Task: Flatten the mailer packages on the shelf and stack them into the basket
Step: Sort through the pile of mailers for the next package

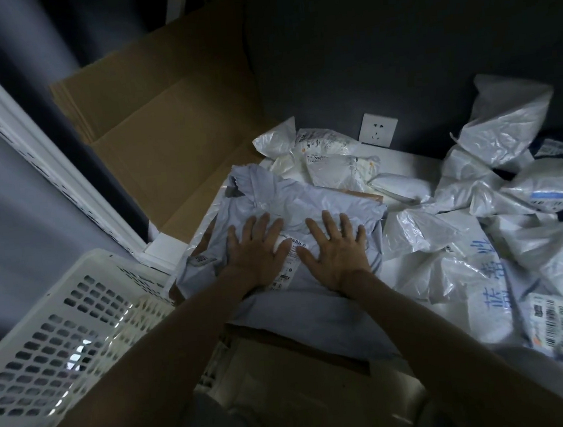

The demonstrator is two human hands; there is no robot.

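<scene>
On the white shelf (pixel 406 167), dead centre, I have the left hand (pixel 255 252) and the right hand (pixel 338 251) laid side by side on the grey mailer (pixel 292 202); both palms down, fingers straight and spread, pressing, nothing gripped; spread like that, I judge, to cover more of the bag and push trapped air toward its far end; that end looks puffed and creased, so flattening is not finished. A printed label (pixel 288 267) sits between the hands, partly under them. Something brown shows beneath the mailer's right edge; cannot tell what. The white basket (pixel 60 320) stands just beside the shelf at lower left, near the left forearm, handy for a short sideways drop; what lies in it I cannot tell. White mailers (pixel 511 191) are heaped crumpled on the right of the shelf, more at the back near the wall socket (pixel 378 130); plenty left, so the task is early by my reckoning. A flattened cardboard box (pixel 163 138) leans at back left. Risk: slick plastic may slide under pressure or puff up again on release.
</scene>
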